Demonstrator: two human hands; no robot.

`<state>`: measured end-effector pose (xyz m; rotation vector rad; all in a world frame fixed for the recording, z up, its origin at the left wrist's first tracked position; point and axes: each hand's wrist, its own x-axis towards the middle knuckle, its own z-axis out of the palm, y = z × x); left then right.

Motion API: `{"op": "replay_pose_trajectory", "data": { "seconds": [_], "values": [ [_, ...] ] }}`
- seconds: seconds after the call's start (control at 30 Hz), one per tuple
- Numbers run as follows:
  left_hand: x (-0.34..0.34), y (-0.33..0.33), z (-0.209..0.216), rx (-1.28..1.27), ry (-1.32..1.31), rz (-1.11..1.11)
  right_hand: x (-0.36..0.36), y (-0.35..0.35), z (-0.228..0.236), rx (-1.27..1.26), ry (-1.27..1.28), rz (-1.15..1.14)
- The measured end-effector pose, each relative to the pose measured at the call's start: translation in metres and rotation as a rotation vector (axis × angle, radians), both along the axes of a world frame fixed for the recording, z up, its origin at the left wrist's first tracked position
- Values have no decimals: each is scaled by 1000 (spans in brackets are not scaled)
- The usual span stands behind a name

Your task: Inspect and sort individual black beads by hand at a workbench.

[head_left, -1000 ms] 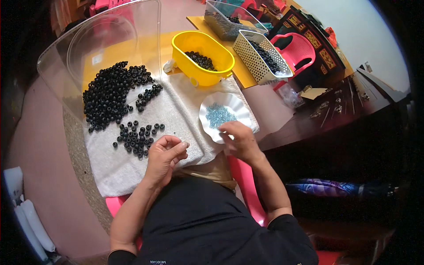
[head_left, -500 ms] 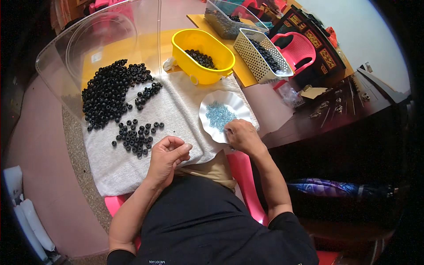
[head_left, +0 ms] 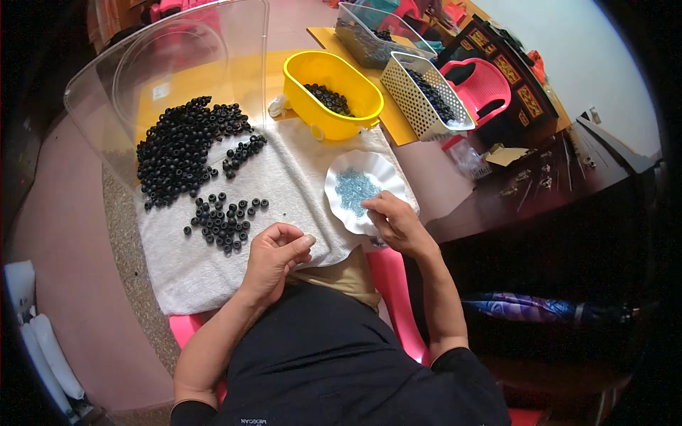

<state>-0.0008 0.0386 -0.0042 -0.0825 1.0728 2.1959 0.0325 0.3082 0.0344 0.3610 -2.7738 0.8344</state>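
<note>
My left hand (head_left: pixel 275 260) is closed over the near edge of a white towel (head_left: pixel 185 273), thumb pressed to the bent fingers; anything pinched there is too small to make out. At the right, my right hand (head_left: pixel 398 221) reaches over the near rim of a white scalloped dish (head_left: pixel 386 169). Its thumb and index finger pinch together beside the small pale-blue glass-like beads (head_left: pixel 354 190) in the dish, and what they hold is hidden. Black round beads (head_left: pixel 220 224) lie loose to the left of my left hand, with a much larger heap (head_left: pixel 177 153) behind them.
A clear plastic sheet or lid (head_left: pixel 106 92) stands up behind the heap. Beyond the towel are a yellow tub (head_left: pixel 291 74), a white perforated basket (head_left: pixel 433 121) and a clear bin (head_left: pixel 355 46), each with black pieces. Pink chairs (head_left: pixel 483 89) stand around.
The whole view has shifted slightly. My right hand stays at the dish, its fingers turned a little differently over the beads; my left hand keeps its pinch.
</note>
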Motion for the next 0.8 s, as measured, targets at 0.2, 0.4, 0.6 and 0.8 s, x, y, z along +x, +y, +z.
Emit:
{"op": "replay_pose_trajectory", "data": {
  "seconds": [0.2,0.4,0.6,0.8],
  "values": [
    [1,1,-3,24,17,-19,-1,-20,0,-285,-155,-5],
    [2,0,-3,89,38,-60,0,-55,8,-915,-572,129],
    [0,-8,10,248,35,-230,-7,-67,13,-832,-592,253],
    [1,-8,4,280,35,-248,-5,-66,10,-815,-592,326]
  ]
}}
